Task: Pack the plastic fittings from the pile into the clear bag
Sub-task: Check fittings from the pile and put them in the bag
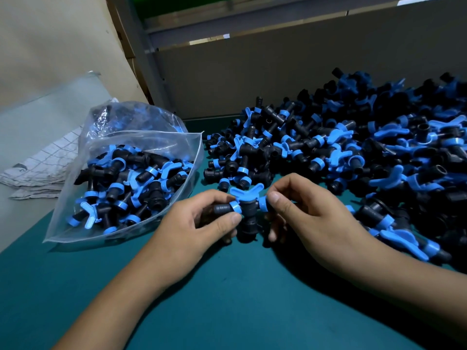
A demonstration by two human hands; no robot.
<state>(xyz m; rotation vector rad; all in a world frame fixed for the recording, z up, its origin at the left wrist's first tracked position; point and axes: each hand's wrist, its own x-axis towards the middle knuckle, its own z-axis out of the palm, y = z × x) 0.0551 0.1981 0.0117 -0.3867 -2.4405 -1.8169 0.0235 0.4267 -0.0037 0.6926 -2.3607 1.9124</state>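
No brand, label or legible writing shows on any of the parts or on the bag. Both hands hold one black tee fitting (246, 210) with blue collars and a blue butterfly handle, lifted just above the green mat (227, 299). The left hand (199, 223) has thumb and forefinger curled round the fitting's left barbed arm, pinching beside the blue collar; the right hand (303, 213) pinches the right collar between thumb and forefinger, its other fingers curled underneath (their exact contact is hidden by the fitting). The fitting sits between the two stores of parts: the clear bag (121, 178) lies to the left, mouth open toward the hands and partly filled with the same black-and-blue fittings, while the pile of fittings (353, 152) spreads across the mat to the right and behind, close to the right hand. A folded checked cloth (43, 168) lies left of the bag beside a pale sloping panel. A grey board wall (278, 72) closes the back of the bench
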